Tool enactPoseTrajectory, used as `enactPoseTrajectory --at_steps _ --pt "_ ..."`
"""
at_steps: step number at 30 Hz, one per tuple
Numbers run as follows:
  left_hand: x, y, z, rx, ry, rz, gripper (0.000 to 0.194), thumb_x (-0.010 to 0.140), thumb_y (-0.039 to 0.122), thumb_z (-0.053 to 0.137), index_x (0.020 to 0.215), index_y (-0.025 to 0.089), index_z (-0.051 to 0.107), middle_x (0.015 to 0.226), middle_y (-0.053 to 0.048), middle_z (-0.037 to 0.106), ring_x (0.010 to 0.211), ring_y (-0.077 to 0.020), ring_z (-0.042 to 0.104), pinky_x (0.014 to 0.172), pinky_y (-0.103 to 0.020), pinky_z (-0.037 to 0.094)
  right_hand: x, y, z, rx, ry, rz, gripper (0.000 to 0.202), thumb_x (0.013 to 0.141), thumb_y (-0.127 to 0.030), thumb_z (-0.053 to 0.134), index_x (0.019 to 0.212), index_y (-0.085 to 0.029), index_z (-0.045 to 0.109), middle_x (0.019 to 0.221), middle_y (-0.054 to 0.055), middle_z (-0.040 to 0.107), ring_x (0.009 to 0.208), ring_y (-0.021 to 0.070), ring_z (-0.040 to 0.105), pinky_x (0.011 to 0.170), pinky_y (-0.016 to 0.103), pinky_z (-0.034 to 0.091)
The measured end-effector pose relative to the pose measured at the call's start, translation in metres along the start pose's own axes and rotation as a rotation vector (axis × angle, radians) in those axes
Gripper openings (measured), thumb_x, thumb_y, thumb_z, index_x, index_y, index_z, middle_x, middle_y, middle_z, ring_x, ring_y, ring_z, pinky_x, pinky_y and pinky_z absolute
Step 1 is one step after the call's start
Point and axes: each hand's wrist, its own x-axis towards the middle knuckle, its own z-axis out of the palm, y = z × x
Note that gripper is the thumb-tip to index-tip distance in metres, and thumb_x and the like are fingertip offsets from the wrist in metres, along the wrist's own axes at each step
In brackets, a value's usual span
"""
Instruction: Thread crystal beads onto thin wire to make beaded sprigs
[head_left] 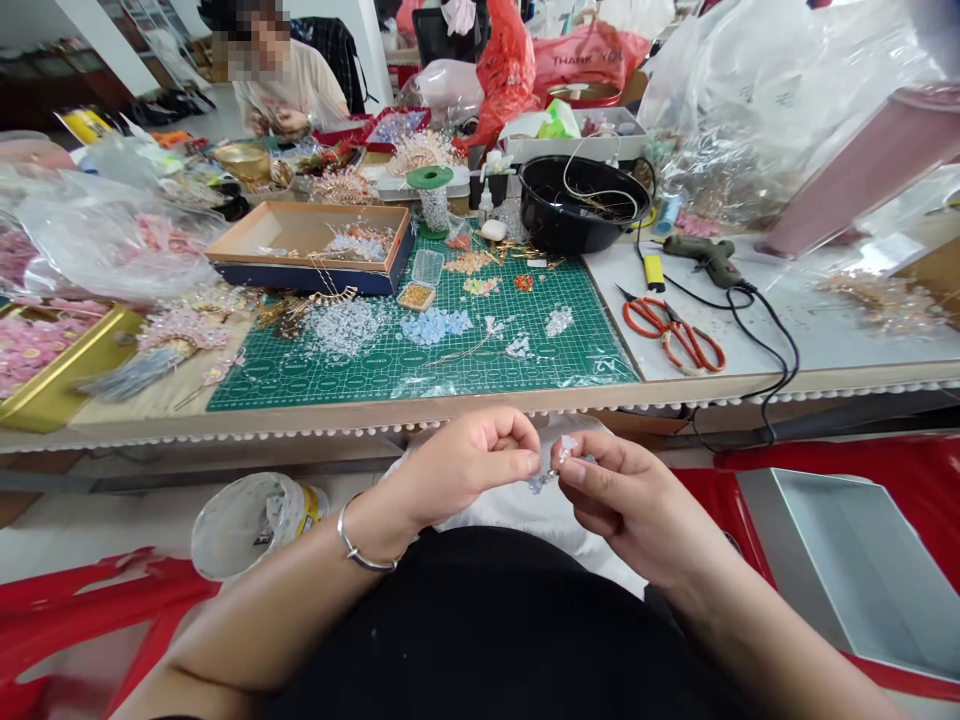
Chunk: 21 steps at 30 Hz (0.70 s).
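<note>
Over my lap, just off the table's front edge, my right hand (615,490) pinches a small beaded ornament (566,448) with pale white and bluish petals and clear beads. My left hand (484,460) is closed in a pinch right beside it, thumb against forefinger; whatever lies between those fingertips is too small to make out. Beyond the hands a green cutting mat (360,375) carries a pile of clear beads (345,325), light blue petals (435,325), small white pieces (517,345) and a little lidded box of gold beads (416,295).
Orange-handled scissors (671,335), a yellow lighter (654,272) and a corded glue gun (705,255) lie at right. Behind the mat stand a shallow box (300,275), a wire spool (433,200) and a black bowl (551,225). A white bucket (240,525) stands below left. Another person (285,80) sits opposite.
</note>
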Motion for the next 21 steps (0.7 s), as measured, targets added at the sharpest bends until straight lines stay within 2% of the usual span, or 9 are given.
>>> enactPoseTrajectory --at_steps 4,8,11,13,15,17,19,21 --pt "0.003 -0.009 0.003 -0.222 -0.078 -0.083 0.009 0.081 0.021 0.055 0.077 0.018 0.047 0.053 0.008 0.038 0.045 -0.0047 0.029 0.043 -0.018 0.020 0.000 0.001 0.008 0.091 0.024 -0.057 0.019 0.077 -0.030 0.070 0.076 -0.018 0.056 0.053 -0.010 0.023 0.046 0.0054 0.012 0.040 0.021 0.008" --pt "0.003 -0.015 0.008 -0.220 -0.160 -0.135 0.019 0.084 0.029 0.057 0.079 0.019 0.042 0.052 0.005 0.053 0.042 -0.0075 0.046 0.039 -0.017 0.026 0.002 0.004 0.014 0.036 0.118 -0.185 0.021 0.079 -0.034 0.067 0.076 -0.019 0.053 0.053 -0.010 0.024 0.046 0.0063 0.013 0.040 0.021 0.011" --pt "-0.003 -0.015 0.013 -0.203 -0.181 -0.099 0.022 0.085 0.034 0.056 0.078 0.019 0.041 0.059 0.002 0.059 0.048 -0.0106 0.055 0.041 -0.018 0.034 0.004 0.010 0.014 -0.173 0.253 -0.367 0.017 0.084 -0.036 0.061 0.082 -0.022 0.051 0.060 -0.007 0.040 0.045 0.0066 0.025 0.041 0.022 0.021" --pt "-0.009 -0.011 0.016 -0.167 -0.145 -0.070 0.020 0.086 0.035 0.054 0.081 0.018 0.044 0.065 0.000 0.061 0.056 -0.0131 0.060 0.046 -0.021 0.041 0.003 0.014 0.012 -0.436 0.387 -0.513 0.013 0.086 -0.034 0.058 0.085 -0.022 0.052 0.069 -0.003 0.052 0.051 0.0093 0.040 0.047 0.024 0.033" --pt "-0.017 -0.005 0.018 -0.017 -0.068 -0.003 0.016 0.087 0.033 0.052 0.082 0.018 0.049 0.071 -0.002 0.062 0.065 -0.0140 0.060 0.054 -0.023 0.044 0.002 0.017 0.009 -0.720 0.512 -0.628 0.009 0.086 -0.031 0.058 0.087 -0.022 0.054 0.074 0.001 0.058 0.060 0.0134 0.051 0.053 0.026 0.040" --pt "-0.022 0.004 0.017 0.267 0.026 0.137 0.013 0.088 0.029 0.051 0.082 0.018 0.055 0.074 -0.001 0.061 0.068 -0.0132 0.057 0.062 -0.024 0.043 0.000 0.019 0.006 -0.893 0.545 -0.676 0.008 0.085 -0.029 0.059 0.089 -0.023 0.055 0.073 0.002 0.061 0.064 0.0158 0.055 0.055 0.027 0.043" --pt "-0.025 0.013 0.014 0.553 0.093 0.291 0.014 0.089 0.025 0.048 0.083 0.019 0.059 0.074 -0.001 0.062 0.069 -0.0127 0.054 0.066 -0.025 0.040 -0.003 0.019 0.004 -0.919 0.461 -0.654 0.007 0.086 -0.028 0.057 0.089 -0.023 0.055 0.074 0.002 0.061 0.064 0.0158 0.055 0.055 0.027 0.044" --pt "-0.023 0.019 0.010 0.711 0.110 0.393 0.017 0.091 0.024 0.044 0.083 0.019 0.058 0.074 -0.001 0.062 0.069 -0.0130 0.053 0.067 -0.025 0.037 -0.006 0.017 0.004 -0.858 0.318 -0.569 0.006 0.088 -0.029 0.055 0.088 -0.023 0.055 0.075 0.001 0.060 0.065 0.0151 0.054 0.056 0.027 0.043"
